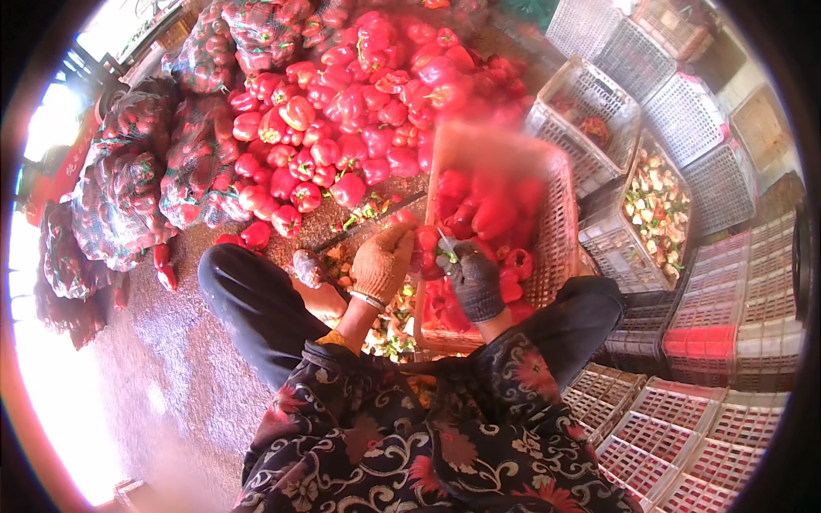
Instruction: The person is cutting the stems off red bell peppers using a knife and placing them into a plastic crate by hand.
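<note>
My left hand (383, 260), in an orange-brown knit glove, holds a red bell pepper (428, 247) by its side. My right hand (473, 279), in a dark grey glove, is at the pepper's right with a small blade (442, 235) showing above its fingers and a green bit of stem at the fingertips. Both hands are over the left part of a red plastic crate (561, 224) with red peppers inside. Below and left of the crate, cut pepper cores (391, 330) lie between my legs.
A large heap of red bell peppers (346, 109) lies ahead, with filled mesh sacks (122, 186) at the left. To the right stand a crate of pepper cores (654, 211), a nearly empty crate (587, 122) and stacked plastic crates (712, 314).
</note>
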A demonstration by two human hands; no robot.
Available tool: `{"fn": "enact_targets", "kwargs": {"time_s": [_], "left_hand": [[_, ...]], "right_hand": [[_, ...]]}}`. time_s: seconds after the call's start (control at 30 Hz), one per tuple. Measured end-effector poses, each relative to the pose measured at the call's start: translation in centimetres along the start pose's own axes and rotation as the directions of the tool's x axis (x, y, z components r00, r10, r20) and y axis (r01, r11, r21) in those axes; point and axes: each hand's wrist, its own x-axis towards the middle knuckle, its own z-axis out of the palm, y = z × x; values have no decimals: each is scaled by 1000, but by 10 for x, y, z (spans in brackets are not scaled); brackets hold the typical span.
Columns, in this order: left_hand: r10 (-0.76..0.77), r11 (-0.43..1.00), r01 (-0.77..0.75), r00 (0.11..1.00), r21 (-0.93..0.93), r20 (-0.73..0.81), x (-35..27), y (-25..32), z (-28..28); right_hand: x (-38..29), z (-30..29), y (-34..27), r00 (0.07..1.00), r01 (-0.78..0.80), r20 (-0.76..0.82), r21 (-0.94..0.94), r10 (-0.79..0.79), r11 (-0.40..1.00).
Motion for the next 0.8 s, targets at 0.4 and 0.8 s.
{"fn": "enact_targets", "kwargs": {"time_s": [0.4,0.8], "left_hand": [[145,932,-176,982,316,121,-33,-21,25],[-234,938,167,952,304,199,-17,6,27]], "right_hand": [[-43,29,-26,366,-895,271,364,890,257],[-46,33,-6,901,-433,33,144,433,890]]}}
